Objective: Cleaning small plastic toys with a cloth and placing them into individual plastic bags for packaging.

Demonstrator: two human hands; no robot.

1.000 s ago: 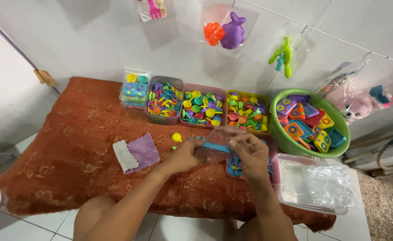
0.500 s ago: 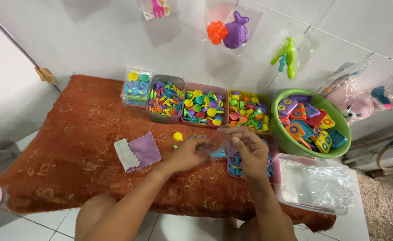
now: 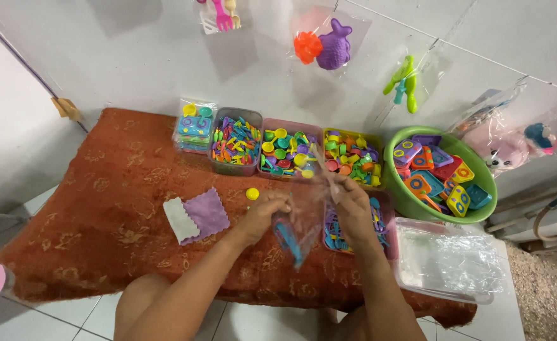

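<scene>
Clearly both hands pinch the clear plastic bag [image 3: 300, 218]: left hand [image 3: 262, 215] and right hand [image 3: 351, 211] closed on its thin, slippery upper edge; blue toy piece [image 3: 288, 240] weighs the bottom.

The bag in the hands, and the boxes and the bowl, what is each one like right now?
Clear bag: held up by both hands, hanging down, a blue toy inside.
Left hand: shut on the bag's edge.
Right hand: shut on the bag's top.
Three boxes: open, full of small coloured toys.
Green bowl: full of toy plates.
Cloths: lying flat.
Yellow piece: lying loose on the table.
</scene>
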